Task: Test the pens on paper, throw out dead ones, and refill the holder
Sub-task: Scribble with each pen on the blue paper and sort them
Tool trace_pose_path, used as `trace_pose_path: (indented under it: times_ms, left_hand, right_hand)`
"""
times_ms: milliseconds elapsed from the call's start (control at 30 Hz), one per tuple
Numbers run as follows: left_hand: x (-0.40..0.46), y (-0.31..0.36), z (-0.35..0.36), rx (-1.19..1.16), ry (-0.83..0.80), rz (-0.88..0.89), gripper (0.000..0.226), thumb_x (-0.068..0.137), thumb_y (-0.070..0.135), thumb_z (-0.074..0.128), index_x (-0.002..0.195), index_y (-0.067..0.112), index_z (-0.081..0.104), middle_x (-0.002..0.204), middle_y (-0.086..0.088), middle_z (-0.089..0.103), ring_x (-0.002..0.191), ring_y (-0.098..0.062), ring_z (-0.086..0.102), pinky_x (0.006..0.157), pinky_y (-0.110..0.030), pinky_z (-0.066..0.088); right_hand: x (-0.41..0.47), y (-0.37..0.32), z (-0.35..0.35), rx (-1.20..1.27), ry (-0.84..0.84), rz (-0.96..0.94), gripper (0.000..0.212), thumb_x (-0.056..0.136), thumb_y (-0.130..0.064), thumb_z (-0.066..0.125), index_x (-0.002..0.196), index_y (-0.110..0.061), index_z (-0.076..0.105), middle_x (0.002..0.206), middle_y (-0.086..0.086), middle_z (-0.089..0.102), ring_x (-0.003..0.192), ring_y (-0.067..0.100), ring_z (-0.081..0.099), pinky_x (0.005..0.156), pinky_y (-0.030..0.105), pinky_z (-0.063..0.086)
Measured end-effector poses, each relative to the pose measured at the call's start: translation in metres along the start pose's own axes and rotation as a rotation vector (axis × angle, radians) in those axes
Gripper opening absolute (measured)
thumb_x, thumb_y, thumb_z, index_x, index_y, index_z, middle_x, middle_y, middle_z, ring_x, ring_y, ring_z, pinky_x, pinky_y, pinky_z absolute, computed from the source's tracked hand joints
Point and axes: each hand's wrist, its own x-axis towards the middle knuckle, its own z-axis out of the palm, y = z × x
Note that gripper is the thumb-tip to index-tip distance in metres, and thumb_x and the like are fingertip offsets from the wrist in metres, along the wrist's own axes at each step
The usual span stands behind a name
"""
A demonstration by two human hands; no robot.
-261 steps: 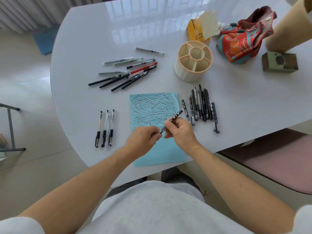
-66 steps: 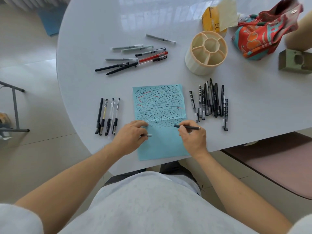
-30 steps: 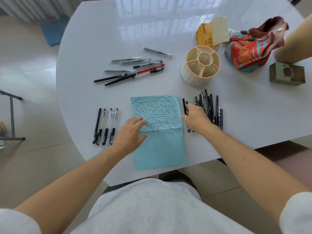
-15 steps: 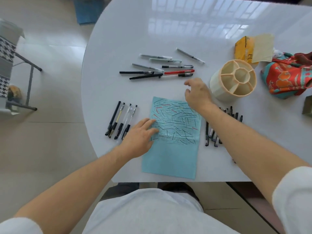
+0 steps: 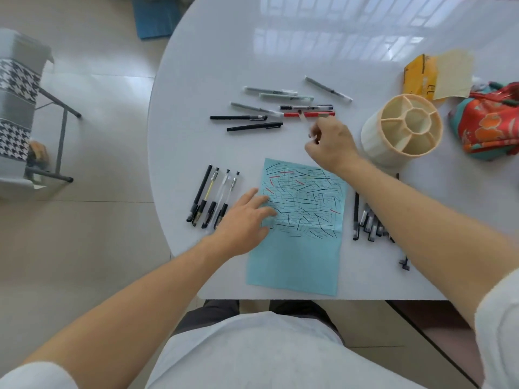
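Observation:
A blue paper (image 5: 297, 248) covered in test strokes lies at the table's near edge. My left hand (image 5: 244, 220) rests flat on its left edge, fingers straight. My right hand (image 5: 332, 147) is beyond the paper, beside a loose group of pens (image 5: 264, 126) that includes a red pen (image 5: 292, 114). Its fingers pinch a thin pen (image 5: 304, 123) that is blurred. The cream pen holder (image 5: 373, 136), with empty compartments, stands just right of that hand. Several pens lie in a row (image 5: 209, 197) left of the paper. Another pile of pens (image 5: 365, 220) lies to its right, partly under my right forearm.
A yellow packet (image 5: 418, 77) and a red patterned bag (image 5: 488, 122) sit at the table's far right. A folding stool with a houndstooth cloth (image 5: 16, 108) stands on the floor to the left. The table's curved edge runs close to the left row of pens.
My right hand left the right pile, crossed over the paper to the far group and now pinches a pen there. My left hand stays flat on the paper. The camera view shifted left.

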Motion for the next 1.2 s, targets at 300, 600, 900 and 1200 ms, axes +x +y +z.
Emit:
trace_pose_path:
  times_ms: [300, 600, 900, 1200]
  left_hand:
    - [-0.002, 0.041, -0.013, -0.297, -0.096, 0.02, 0.032, 0.098, 0.04, 0.054, 0.129, 0.032, 0.056, 0.109, 0.014, 0.068, 0.102, -0.005, 0.06, 0.089, -0.03, 0.048]
    - [-0.008, 0.057, -0.006, -0.045, -0.145, 0.223, 0.015, 0.098, 0.034, 0.055, 0.093, 0.025, 0.065, 0.073, 0.01, 0.067, 0.07, -0.014, 0.057, 0.064, -0.035, 0.048]
    - [-0.009, 0.072, -0.004, 0.023, -0.029, 0.274, 0.024, 0.099, 0.037, 0.053, 0.09, 0.019, 0.065, 0.071, 0.001, 0.062, 0.072, -0.023, 0.055, 0.06, -0.036, 0.043]
    - [0.006, 0.071, -0.006, 0.092, -0.036, 0.165, 0.025, 0.095, 0.039, 0.061, 0.091, 0.017, 0.072, 0.076, -0.007, 0.067, 0.075, -0.028, 0.06, 0.064, -0.034, 0.042]
  right_hand:
    - [-0.187, -0.016, 0.006, 0.805, -0.067, 0.336, 0.004, 0.082, -0.017, 0.068, 0.08, -0.018, 0.072, 0.066, 0.01, 0.071, 0.054, 0.018, 0.068, 0.052, 0.029, 0.051]
    - [-0.255, -0.02, 0.032, 1.105, 0.105, 0.517, 0.013, 0.093, -0.014, 0.069, 0.085, -0.007, 0.076, 0.07, 0.014, 0.075, 0.063, 0.03, 0.073, 0.057, 0.033, 0.058]
    - [-0.263, -0.026, 0.031, 1.227, 0.235, 0.691, 0.014, 0.096, -0.011, 0.068, 0.088, -0.001, 0.074, 0.069, 0.013, 0.074, 0.057, 0.024, 0.07, 0.052, 0.028, 0.055]
    - [-0.261, 0.006, 0.021, 1.245, 0.413, 0.8, 0.016, 0.092, -0.013, 0.067, 0.082, -0.002, 0.073, 0.061, 0.011, 0.071, 0.049, 0.021, 0.067, 0.043, 0.027, 0.051]
